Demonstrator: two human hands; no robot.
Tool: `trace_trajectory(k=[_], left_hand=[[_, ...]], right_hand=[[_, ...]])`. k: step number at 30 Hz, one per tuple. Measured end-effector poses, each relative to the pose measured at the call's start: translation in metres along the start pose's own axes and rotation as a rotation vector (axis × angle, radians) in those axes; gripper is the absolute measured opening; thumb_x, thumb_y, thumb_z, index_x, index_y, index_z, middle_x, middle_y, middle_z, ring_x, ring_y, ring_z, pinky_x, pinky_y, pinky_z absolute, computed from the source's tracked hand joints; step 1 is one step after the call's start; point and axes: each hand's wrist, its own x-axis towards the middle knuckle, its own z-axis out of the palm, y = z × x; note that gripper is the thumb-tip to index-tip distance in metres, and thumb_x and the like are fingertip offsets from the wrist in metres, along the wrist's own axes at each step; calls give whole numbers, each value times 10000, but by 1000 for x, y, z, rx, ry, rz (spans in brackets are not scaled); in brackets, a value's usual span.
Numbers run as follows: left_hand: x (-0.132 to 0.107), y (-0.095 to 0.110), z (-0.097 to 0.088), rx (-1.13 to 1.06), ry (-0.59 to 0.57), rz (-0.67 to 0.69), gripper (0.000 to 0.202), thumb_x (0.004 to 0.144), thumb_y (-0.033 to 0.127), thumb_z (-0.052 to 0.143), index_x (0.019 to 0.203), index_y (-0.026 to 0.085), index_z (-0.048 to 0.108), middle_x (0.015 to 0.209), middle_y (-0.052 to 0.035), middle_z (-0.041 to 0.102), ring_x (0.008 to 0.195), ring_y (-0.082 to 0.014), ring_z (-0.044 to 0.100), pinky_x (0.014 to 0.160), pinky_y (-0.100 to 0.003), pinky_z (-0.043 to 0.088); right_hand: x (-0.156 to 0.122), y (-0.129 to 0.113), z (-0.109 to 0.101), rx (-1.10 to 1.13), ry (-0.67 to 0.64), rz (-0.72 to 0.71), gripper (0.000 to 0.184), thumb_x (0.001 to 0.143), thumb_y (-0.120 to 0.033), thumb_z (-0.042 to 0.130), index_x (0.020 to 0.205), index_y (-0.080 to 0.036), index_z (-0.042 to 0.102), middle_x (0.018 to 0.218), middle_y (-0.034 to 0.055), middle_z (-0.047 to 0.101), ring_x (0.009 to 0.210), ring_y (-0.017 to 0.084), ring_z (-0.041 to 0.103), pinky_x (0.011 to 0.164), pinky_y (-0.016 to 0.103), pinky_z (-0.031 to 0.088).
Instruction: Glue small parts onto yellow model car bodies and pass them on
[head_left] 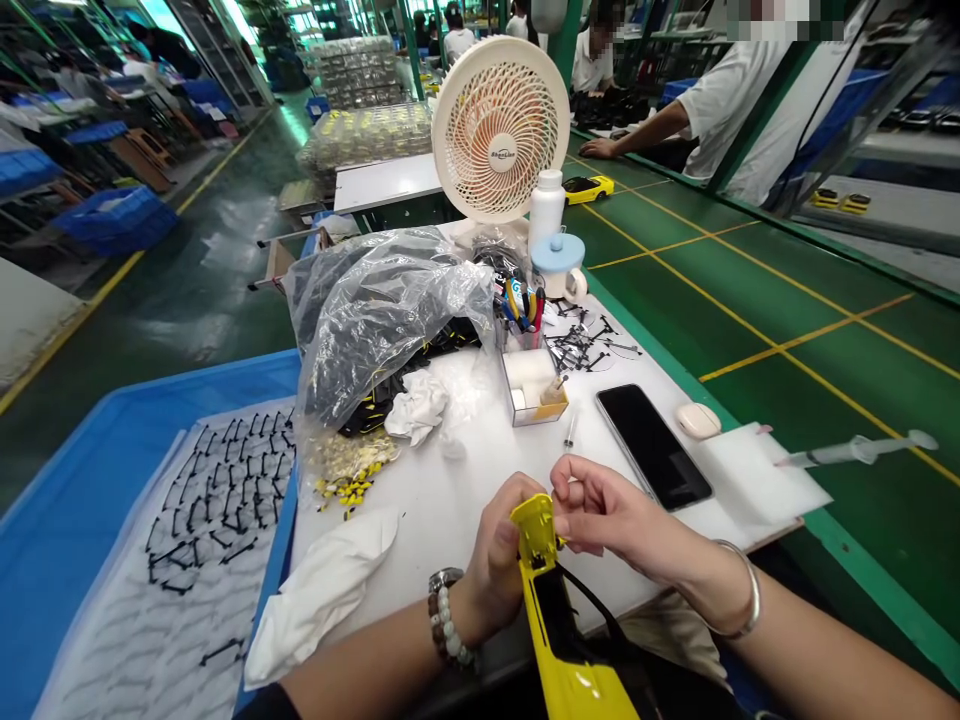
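A worker at a white table (pixel 465 490) beside a green belt (pixel 750 300) holds a yellow shell (pixel 551 610), seemingly a toy car body, upright just above the near table edge. The left hand (pixel 499 560) is clenched around the shell's upper part from the left. The right hand (pixel 607 515) meets it from the right, thumb and forefinger pinched shut against the shell's top end. Whether a small piece sits between those fingertips cannot be told. A thin black strip (pixel 592 600) runs down the shell's right side.

The work appears to be partway through. The shell is bare yellow with a dark opening and no wheels to be seen, while a complete yellow car (pixel 587 187) stands far up the belt near a co-worker's arm (pixel 637 135).

Much stock seems to be waiting. Many black parts (pixel 225 490) lie spread on a white sheet in the blue tray (pixel 75 480) at left. Small yellow pieces (pixel 349 490) spill from a plastic bag (pixel 375 310).

A phone (pixel 652 445) lies just beyond the right hand, and a syringe (pixel 855 452) overhangs the table's right edge. A white cloth (pixel 322 590) lies at the near left, and a fan (pixel 501 130) stands at the far end.
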Motion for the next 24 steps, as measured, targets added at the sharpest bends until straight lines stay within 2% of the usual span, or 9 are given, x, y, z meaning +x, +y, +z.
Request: trace_trajectory(k=[3, 8, 12, 15, 19, 24], left_hand=[[1, 1, 2, -73, -25, 17, 529, 893, 696, 386, 808, 192, 525, 787, -6, 488, 619, -149, 480, 610, -311, 468], [-1, -1, 2, -201, -54, 65, 474, 909, 660, 401, 884, 203, 526, 825, -7, 500, 619, -138, 478, 560, -282, 468], [-3, 0, 0, -97, -41, 138, 484, 928, 659, 337, 911, 211, 521, 768, -10, 536, 632, -157, 503, 555, -276, 429], [-6, 3, -2, 34, -14, 170, 513, 947, 637, 302, 894, 199, 564, 782, -29, 553, 672, -173, 519, 608, -305, 424], [-11, 6, -4, 147, 7, 88, 554, 958, 623, 277, 840, 185, 594, 793, -40, 528, 687, -180, 508, 632, -328, 389], [-14, 14, 1, 50, -7, -43, 578, 885, 711, 358, 820, 179, 576, 752, -34, 502, 641, -172, 470, 590, -319, 354]], right_hand=[[0, 1, 1, -3, -3, -3, 425, 763, -383, 782, 816, -203, 400, 649, -76, 540, 511, 47, 464, 430, 161, 244], [-3, 3, 10, -66, 33, -54, 404, 786, -350, 780, 815, -206, 404, 681, -73, 521, 534, 46, 430, 466, 168, 317], [-7, 7, 19, -93, 74, -99, 382, 866, -400, 702, 803, -213, 375, 715, -64, 467, 587, 57, 414, 500, 170, 334], [-8, 13, 22, -50, 100, -109, 400, 876, -412, 691, 796, -217, 350, 747, -53, 473, 603, 62, 435, 492, 168, 342], [-12, 22, 23, -7, 173, -152, 367, 891, -370, 682, 807, -221, 358, 730, -53, 496, 604, 67, 456, 489, 160, 356], [-19, 29, 14, -23, 227, -215, 367, 866, -353, 708, 804, -223, 370, 669, -59, 510, 525, 62, 448, 456, 167, 342]])
